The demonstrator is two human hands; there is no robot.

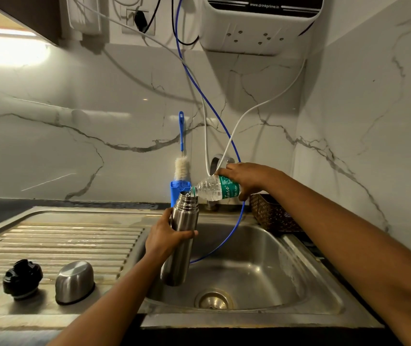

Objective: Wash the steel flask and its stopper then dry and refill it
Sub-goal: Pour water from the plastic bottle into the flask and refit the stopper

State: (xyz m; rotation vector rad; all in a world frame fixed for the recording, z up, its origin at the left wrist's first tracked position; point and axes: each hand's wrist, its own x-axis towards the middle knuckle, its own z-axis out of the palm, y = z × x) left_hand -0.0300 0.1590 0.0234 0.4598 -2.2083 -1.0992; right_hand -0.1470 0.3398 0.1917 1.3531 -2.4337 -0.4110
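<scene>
Black and ridged, the round plastic stopper [22,279] sits at the lower left of the frame on the ribbed steel drainboard [74,240], just beside the domed steel cup lid [74,282]. At centre, the left hand [167,237] wraps its fingers round the tall cylindrical steel flask [183,221], held slightly tilted over the steel sink basin [262,265]. Right of centre, the right hand [248,179] grips a clear plastic water bottle with a green label [215,188], tipped with its mouth at the flask's open neck.
</scene>
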